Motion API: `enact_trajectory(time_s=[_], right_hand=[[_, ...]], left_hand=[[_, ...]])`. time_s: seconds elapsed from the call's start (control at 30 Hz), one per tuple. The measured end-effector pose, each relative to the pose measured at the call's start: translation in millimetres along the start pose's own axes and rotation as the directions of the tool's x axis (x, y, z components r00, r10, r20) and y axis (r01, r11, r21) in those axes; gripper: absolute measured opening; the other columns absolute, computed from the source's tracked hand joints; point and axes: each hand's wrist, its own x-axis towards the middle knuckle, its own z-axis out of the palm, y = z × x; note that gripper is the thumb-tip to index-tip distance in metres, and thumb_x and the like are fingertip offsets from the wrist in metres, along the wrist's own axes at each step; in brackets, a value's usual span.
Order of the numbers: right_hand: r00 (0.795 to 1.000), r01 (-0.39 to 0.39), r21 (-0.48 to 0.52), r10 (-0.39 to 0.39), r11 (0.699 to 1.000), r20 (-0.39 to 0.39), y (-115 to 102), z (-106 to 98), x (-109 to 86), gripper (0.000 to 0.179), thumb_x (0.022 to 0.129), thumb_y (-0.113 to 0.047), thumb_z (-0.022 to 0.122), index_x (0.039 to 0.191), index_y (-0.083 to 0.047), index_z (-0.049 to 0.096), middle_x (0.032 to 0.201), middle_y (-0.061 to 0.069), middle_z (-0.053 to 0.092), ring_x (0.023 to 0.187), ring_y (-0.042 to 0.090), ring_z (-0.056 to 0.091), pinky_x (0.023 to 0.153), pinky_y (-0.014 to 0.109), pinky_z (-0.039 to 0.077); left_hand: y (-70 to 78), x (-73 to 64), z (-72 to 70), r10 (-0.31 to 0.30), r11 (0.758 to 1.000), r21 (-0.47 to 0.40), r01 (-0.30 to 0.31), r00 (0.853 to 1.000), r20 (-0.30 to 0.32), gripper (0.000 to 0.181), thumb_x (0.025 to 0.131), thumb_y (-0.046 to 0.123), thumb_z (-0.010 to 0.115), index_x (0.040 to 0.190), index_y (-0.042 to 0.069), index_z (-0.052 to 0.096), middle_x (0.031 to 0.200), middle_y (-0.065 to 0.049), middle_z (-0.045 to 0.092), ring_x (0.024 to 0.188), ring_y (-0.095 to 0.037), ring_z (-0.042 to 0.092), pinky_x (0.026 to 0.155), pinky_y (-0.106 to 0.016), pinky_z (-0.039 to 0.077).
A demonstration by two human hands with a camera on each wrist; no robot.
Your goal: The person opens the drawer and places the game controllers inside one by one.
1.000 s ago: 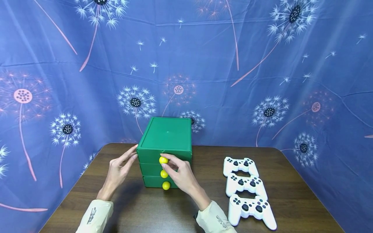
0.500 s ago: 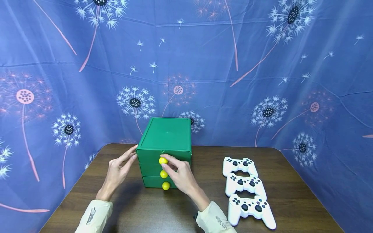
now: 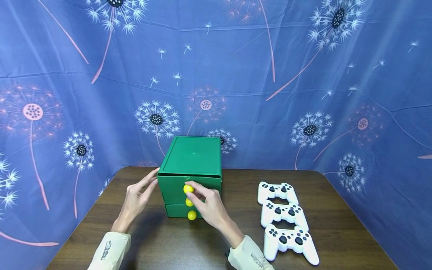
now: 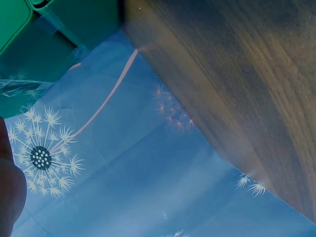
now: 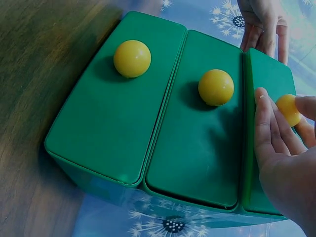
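A green chest of three stacked drawers (image 3: 194, 155) stands on the table, each drawer front bearing a round yellow knob. My right hand (image 3: 213, 206) pinches the knob (image 3: 188, 189) of the top drawer (image 3: 172, 184) between thumb and fingers. That drawer stands slightly out from the body, with a thin dark gap under the top panel. In the right wrist view, the middle knob (image 5: 216, 87) and bottom knob (image 5: 132, 59) sit on flush drawer fronts. My left hand (image 3: 136, 198) rests its straight fingertips against the chest's left side.
Three white game controllers (image 3: 285, 214) lie in a column on the wooden table (image 3: 337, 225), right of the chest. A blue dandelion-print cloth (image 3: 256, 75) hangs behind the table.
The top drawer has slid a little toward me, and a gap has appeared at its upper edge. My right hand moved with its knob, slightly down in view. My left hand stayed in place.
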Motion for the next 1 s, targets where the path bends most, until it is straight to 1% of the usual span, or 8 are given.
enact_trajectory(time_s=[0.1,0.27,0.33,0.47,0.63,0.73,0.93,1.0], right_hand=[[1.000,-0.009,0.008,0.008,1.000,0.008,-1.5,0.1,-1.5,0.029,0.102,-0.011,0.068,0.131,-0.008,0.071,0.090,0.005,0.075,0.076,0.014,0.068,0.073,0.027,0.058],[0.999,-0.033,0.044,0.031,0.999,0.028,-3.7,0.0,-4.3,0.029,0.103,-0.011,0.067,0.131,-0.008,0.070,0.092,0.012,0.076,0.077,0.028,0.072,0.074,0.026,0.058],[0.999,-0.037,0.051,0.035,0.998,0.035,-5.6,-0.5,-5.3,0.029,0.103,-0.010,0.067,0.132,-0.008,0.070,0.093,0.013,0.076,0.078,0.031,0.072,0.075,0.026,0.058],[0.999,-0.029,0.050,0.027,0.998,0.040,-8.0,-0.4,-8.3,0.029,0.103,-0.010,0.067,0.132,-0.008,0.070,0.095,0.011,0.076,0.078,0.024,0.072,0.074,0.026,0.058],[0.999,-0.038,0.044,0.036,0.998,0.037,-10.5,-0.3,-11.0,0.030,0.102,-0.013,0.069,0.132,-0.011,0.071,0.098,0.007,0.076,0.078,0.017,0.070,0.073,0.027,0.057],[0.999,-0.040,0.045,0.039,0.998,0.037,-11.4,-0.4,-12.3,0.029,0.102,-0.013,0.069,0.131,-0.012,0.071,0.098,0.008,0.076,0.078,0.016,0.070,0.073,0.027,0.057],[0.998,-0.037,0.063,0.034,0.997,0.049,-14.1,-0.5,-15.6,0.029,0.102,-0.011,0.069,0.131,-0.010,0.071,0.099,0.013,0.076,0.079,0.028,0.072,0.074,0.026,0.058],[0.998,-0.035,0.069,0.032,0.997,0.052,-15.3,-0.4,-16.4,0.030,0.102,-0.010,0.068,0.132,-0.009,0.071,0.099,0.014,0.076,0.080,0.027,0.072,0.075,0.026,0.058]], left_hand=[[-0.1,-0.5,-0.1,-0.002,1.000,-0.004,0.002,1.000,0.003,0.053,0.090,-0.018,0.068,0.139,0.003,0.067,0.127,-0.015,0.071,0.109,0.002,0.066,0.089,-0.015,0.050],[-0.4,-1.0,0.3,0.011,1.000,-0.005,-0.011,1.000,0.003,0.052,0.089,-0.021,0.068,0.137,-0.001,0.066,0.121,-0.017,0.073,0.110,0.001,0.066,0.088,-0.015,0.051],[-0.2,-1.1,0.4,0.008,1.000,-0.012,-0.008,1.000,0.005,0.053,0.089,-0.021,0.068,0.138,-0.001,0.065,0.119,-0.017,0.074,0.110,0.001,0.066,0.088,-0.015,0.051],[-0.3,-1.7,0.7,0.011,1.000,-0.024,-0.010,1.000,0.008,0.056,0.088,-0.023,0.067,0.139,0.000,0.065,0.117,-0.019,0.074,0.110,0.002,0.066,0.088,-0.015,0.051],[-0.7,-2.1,1.0,0.017,0.999,-0.028,-0.017,1.000,0.007,0.059,0.087,-0.025,0.067,0.140,0.001,0.064,0.117,-0.020,0.074,0.110,0.002,0.066,0.088,-0.015,0.051],[-0.9,-2.0,1.3,0.024,0.999,-0.025,-0.023,1.000,0.005,0.058,0.087,-0.025,0.066,0.140,-0.001,0.064,0.118,-0.020,0.073,0.110,0.002,0.065,0.088,-0.015,0.051],[-0.1,-2.7,1.7,0.022,1.000,-0.013,-0.022,1.000,-0.003,0.057,0.087,-0.024,0.067,0.139,0.000,0.065,0.120,-0.020,0.073,0.110,0.003,0.065,0.086,-0.014,0.051],[0.3,-2.9,1.6,0.014,1.000,-0.018,-0.014,1.000,-0.003,0.056,0.088,-0.024,0.067,0.139,0.000,0.065,0.119,-0.020,0.073,0.110,0.003,0.065,0.085,-0.014,0.052]])
